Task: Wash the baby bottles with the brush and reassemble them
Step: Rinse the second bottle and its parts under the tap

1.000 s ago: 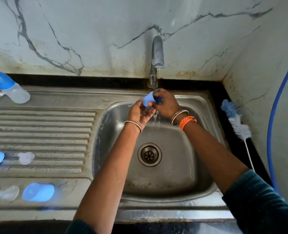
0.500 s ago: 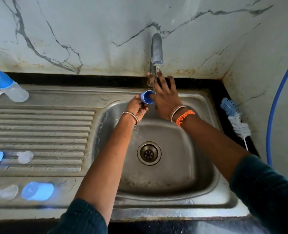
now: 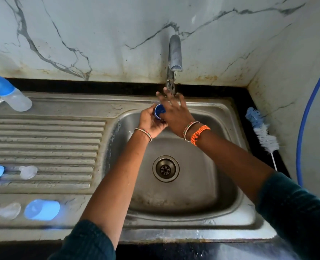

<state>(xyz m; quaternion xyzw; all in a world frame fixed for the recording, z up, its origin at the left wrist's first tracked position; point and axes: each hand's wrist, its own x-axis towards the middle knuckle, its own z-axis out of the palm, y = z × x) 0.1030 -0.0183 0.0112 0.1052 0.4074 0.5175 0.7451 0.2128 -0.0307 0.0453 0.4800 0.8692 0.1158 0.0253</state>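
The left hand (image 3: 149,122) grips a small blue cap (image 3: 159,111) at the sink's (image 3: 230,196) twelve o'clock under the tap (image 3: 175,53), right hand (image 3: 174,111) spread beside it; light, stiff, probably slippery wet, best held by its rim.

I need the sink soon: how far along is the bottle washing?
One capped bottle lies assembled. The left hand holds a blue cap at the tap; the right hand is open. Loose parts on the drainboard await reassembly.
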